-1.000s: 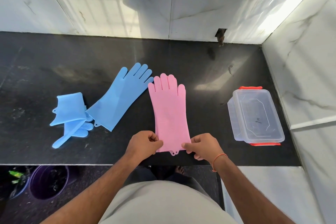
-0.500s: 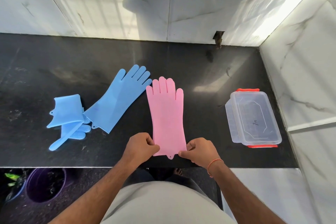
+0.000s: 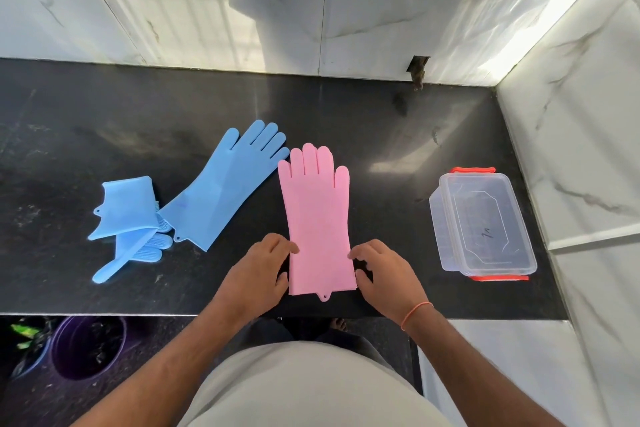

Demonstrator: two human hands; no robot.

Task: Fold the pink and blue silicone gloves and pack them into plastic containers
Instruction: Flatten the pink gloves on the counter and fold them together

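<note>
- Pink glove [image 3: 317,218] lay flat at frame centre on black counter [image 3: 346,121], cuff nearest.
- Left hand [image 3: 258,274] and right hand [image 3: 386,276] flanked cuff, fingers loosely curled, touching edges, gripping nothing.
- Soft, floppy silicone, likely grippy; take cuff corners.
- Blue gloves [image 3: 225,184] left; lidded container [image 3: 485,229] right.

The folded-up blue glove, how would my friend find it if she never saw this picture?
Start at the long black counter under the marble wall and look to its left end. Two blue gloves lie there; the flat blue glove stretches out with its fingers pointing away. The folded blue glove sits left of it, bent over itself with bumpy fingers poking out underneath.
</note>
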